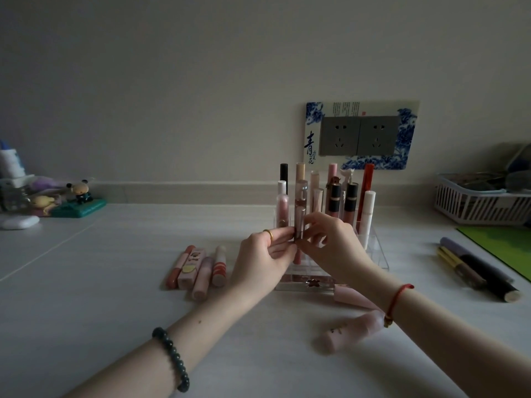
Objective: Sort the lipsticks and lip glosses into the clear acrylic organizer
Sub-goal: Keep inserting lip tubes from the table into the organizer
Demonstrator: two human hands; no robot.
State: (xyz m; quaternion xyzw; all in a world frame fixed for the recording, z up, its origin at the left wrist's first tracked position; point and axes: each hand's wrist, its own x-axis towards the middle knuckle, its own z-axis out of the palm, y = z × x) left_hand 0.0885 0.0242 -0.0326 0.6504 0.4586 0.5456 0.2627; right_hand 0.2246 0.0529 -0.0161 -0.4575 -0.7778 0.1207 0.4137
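Note:
The clear acrylic organizer [376, 254] stands at the table's middle, with several lipsticks and lip glosses upright in its back rows. Both hands meet in front of it around one slim lip gloss tube [298, 222] held upright. My left hand [264, 259] pinches the tube from the left, and my right hand [330, 245] pinches it from the right. Several tubes [198, 268] lie flat on the table to the organizer's left. Two pink tubes [350, 331] lie near my right wrist.
Dark pens and pencils [477, 268] lie at the right beside a green mat [505, 245]. A white basket [482, 205] sits at the back right. Small figurines [77, 196] and a white case [20, 222] sit at the far left. A double socket [359, 136] is on the wall.

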